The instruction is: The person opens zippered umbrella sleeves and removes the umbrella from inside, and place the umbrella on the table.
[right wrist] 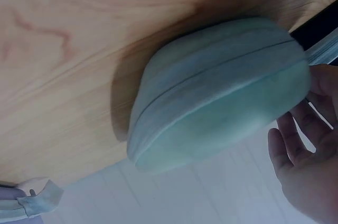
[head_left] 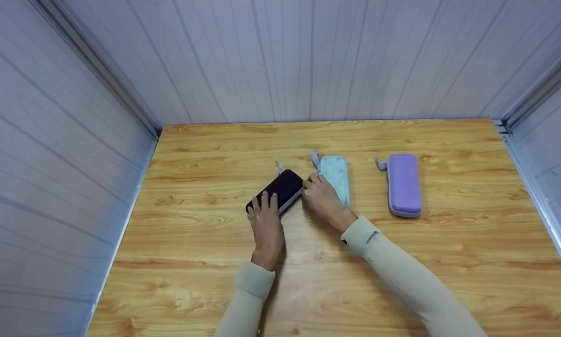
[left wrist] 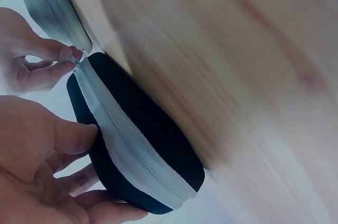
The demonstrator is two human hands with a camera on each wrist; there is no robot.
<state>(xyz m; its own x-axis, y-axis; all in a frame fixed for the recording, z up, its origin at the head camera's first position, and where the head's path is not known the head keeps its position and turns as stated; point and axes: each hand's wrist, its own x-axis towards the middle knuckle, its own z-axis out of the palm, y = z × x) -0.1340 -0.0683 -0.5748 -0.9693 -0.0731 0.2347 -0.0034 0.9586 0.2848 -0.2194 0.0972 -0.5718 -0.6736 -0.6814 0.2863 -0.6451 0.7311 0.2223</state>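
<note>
A black zippered case [head_left: 281, 187] with a grey zipper band [left wrist: 124, 145] lies slanted on the wooden table. Over its near left end, my left hand [head_left: 266, 227] holds it, fingers across the top and the thumb against the zipper side. At the case's far right corner, my right hand [head_left: 324, 201] pinches the small zipper pull [left wrist: 75, 60] between thumb and finger. The pull sits at one end of the band, and the band's two edges look joined along the side in view. A light blue case [head_left: 338, 175] lies just beyond the right hand, partly covered by it.
A purple case [head_left: 404, 182] with a grey strap loop [head_left: 381, 164] lies farther right. Another strap [head_left: 315, 159] sticks out from the light blue case. Pale panel walls [head_left: 280, 61] enclose the wooden table [head_left: 205, 262] at the back and sides.
</note>
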